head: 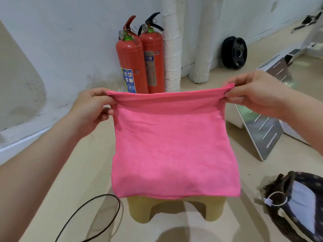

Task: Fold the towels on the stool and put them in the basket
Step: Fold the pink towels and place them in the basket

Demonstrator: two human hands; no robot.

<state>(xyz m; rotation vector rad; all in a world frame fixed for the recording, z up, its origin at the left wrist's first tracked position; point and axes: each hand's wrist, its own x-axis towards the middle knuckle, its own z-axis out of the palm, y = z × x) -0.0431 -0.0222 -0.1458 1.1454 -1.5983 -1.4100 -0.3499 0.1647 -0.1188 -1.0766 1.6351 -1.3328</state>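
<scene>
Both hands – left hand [90,109], right hand [251,93] – pinch the pink terry towel [174,145] taut by its top corners above the tan plastic stool [174,210], probably squaring the fold.

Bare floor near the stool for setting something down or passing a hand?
Free: the floor strip left of the stool, between the wall skirting and the cable loop; also the gap between stool and basket. Crowded: behind the stool, fire extinguishers and wrapped pipes; right, the metal platform. The towel, pinched by left hand and right hand, hides the stool top.
</scene>
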